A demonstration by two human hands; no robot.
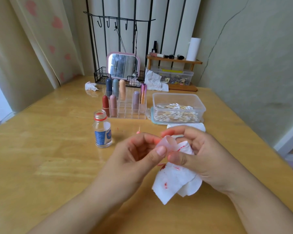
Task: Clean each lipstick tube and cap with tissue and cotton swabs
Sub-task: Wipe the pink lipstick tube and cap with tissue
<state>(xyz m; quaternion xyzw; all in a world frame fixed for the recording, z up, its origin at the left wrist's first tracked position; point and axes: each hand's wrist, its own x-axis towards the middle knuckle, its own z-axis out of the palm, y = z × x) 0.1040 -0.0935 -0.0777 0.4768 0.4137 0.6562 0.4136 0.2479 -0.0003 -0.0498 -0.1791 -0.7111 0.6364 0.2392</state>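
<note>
Head view: over the glossy wooden counter (57,149), the left hand (139,152) pinches a small translucent, rounded cap (167,143) between thumb and curled fingers. The right hand (196,154) pinches a soft white tissue (174,181), smeared red, against that cap; the tissue's loose end hangs below both hands. Beyond them stands an open clear bottle (103,130), a clear gridded organizer (127,107) holding matte, bullet-shaped lipstick tubes (113,105), and a plastic tub of cotton swabs (176,110).
</note>
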